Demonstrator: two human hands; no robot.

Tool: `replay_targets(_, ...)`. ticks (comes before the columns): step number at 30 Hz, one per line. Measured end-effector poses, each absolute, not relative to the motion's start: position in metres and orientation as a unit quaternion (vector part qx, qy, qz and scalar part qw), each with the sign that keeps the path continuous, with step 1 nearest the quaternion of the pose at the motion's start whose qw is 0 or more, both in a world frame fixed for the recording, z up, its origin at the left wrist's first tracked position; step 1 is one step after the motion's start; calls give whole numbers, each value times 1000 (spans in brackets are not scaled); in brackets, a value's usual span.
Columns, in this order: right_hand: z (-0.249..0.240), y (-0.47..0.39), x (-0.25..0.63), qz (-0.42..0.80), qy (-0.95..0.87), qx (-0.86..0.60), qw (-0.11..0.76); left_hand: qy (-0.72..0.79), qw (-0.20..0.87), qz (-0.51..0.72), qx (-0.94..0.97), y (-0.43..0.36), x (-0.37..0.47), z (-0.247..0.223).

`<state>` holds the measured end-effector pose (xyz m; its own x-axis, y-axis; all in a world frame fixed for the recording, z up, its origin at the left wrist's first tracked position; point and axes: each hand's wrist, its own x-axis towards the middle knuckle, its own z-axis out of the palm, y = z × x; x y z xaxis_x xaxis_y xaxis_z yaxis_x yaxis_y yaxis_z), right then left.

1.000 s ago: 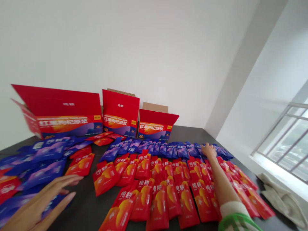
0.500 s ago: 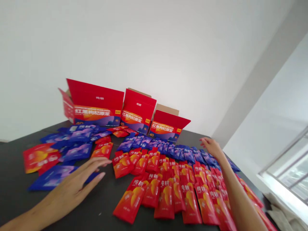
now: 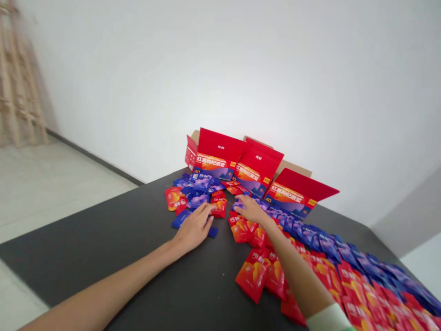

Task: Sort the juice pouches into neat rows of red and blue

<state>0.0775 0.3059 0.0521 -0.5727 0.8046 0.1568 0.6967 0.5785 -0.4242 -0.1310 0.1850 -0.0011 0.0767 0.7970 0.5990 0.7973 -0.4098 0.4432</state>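
Observation:
My left hand [image 3: 195, 228] rests low over a blue pouch [image 3: 179, 219], its fingers stretched toward a red pouch [image 3: 220, 210]. It covers part of the blue pouch. My right hand [image 3: 251, 210] reaches across the red pouches [image 3: 253, 273], with its fingers apart above the near end of a row of blue pouches [image 3: 327, 243]. Neither hand visibly holds anything. Beyond my left hand lies a loose heap of blue pouches [image 3: 203, 182], with a larger red pouch [image 3: 174, 197] at its left side. My right forearm hides some red pouches.
Three red printed cartons with raised flaps stand along the back: a left carton [image 3: 220, 158], a middle carton [image 3: 258, 168] and a right carton [image 3: 294, 195]. All sit on a dark table [image 3: 138, 239] near a white wall. A blurred wooden rack [image 3: 17, 78] stands far left.
The view has swung left, showing floor and the rack. My right hand has come from the far right of the blue row to its left end, close to my left hand.

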Motion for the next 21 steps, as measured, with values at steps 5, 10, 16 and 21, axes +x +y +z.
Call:
replay_targets(5, 20, 324, 11, 165, -844, -491, 138, -570, 18, -439, -694, 194, -142, 0)
replay_targets(10, 7, 336, -31, 135, -766, -614, 135, -590, 22, -456, -666, 200, -148, 1)
replay_targets(16, 12, 348, -48, 125, -718, -671, 138, -602, 24, -466, -648, 195, -151, 12)
replay_targets(21, 14, 341, -43, 99, -725, -664, 153, -614, 19, -480, -627, 194, -156, 19)
